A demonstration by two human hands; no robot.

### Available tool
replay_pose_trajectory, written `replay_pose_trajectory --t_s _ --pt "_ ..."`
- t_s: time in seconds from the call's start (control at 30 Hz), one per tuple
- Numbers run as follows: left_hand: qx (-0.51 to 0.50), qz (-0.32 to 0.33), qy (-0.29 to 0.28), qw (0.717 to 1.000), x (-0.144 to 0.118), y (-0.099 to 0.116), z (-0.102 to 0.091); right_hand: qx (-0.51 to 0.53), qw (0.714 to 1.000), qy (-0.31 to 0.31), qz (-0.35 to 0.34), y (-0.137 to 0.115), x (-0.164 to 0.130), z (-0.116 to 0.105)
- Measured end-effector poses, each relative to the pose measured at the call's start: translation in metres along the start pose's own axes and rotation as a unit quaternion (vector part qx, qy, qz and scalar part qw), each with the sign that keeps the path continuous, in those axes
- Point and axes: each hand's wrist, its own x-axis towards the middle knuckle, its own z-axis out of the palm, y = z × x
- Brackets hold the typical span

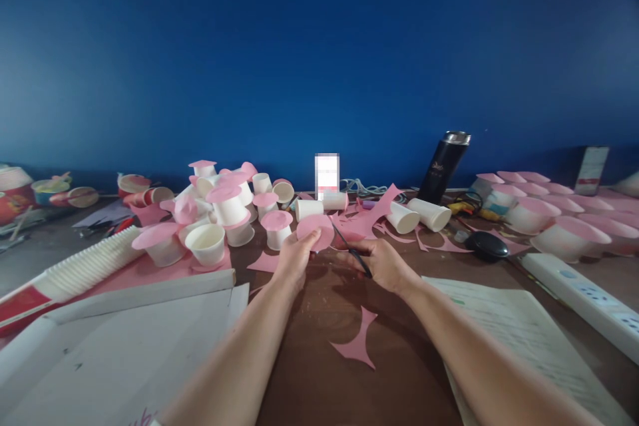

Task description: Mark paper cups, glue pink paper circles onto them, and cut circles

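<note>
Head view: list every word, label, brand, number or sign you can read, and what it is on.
No text can be read.
Black flask: a faint pale mark, too blurred.
Printed sheet by the right arm: lines of print, too small.
White box at the wall: pixelated.
Leaning card far right: red patch, unreadable.
Red cup sleeve far left: no legible lettering.

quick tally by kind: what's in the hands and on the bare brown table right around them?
Pink paper disc, held in the left hand: 1
Scissors, held in the right hand: 1
Pink paper offcut lying between the forearms: 1
White printed sheet beside the right forearm: 1
Total: 4
</note>
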Motion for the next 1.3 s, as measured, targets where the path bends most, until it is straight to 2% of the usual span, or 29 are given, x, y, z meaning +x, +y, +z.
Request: replay_pose_trajectory --t_s 0.27,0.57,0.8,1.0,1.3 --pt "0.021 0.0 0.023 1.0 -0.0036 0.0066 0.002 -0.022 1.0 -0.002 -0.015 -0.0006 -0.0001 -0.0008" --pt "-0.04 -0.017 0.043 0.998 -0.0046 0.0083 0.0028 -0.005 1.0 -0.001 -0.006 0.0047 0.0014 -0.0004" --pt "-0.039 -0.001 0.052 0.998 -0.0043 0.0087 0.0028 0.004 1.0 -0.008 -0.01 0.0063 0.0018 -0.0005" --pt "-0.04 0.007 0.054 0.998 -0.0024 0.005 0.0022 0.001 1.0 -0.009 0.016 0.0059 0.0016 -0.0012" --pt "-0.055 0.0 0.054 0.997 -0.0034 0.0061 0.0034 -0.006 1.0 -0.009 0.015 -0.0001 -0.0008 -0.0006"
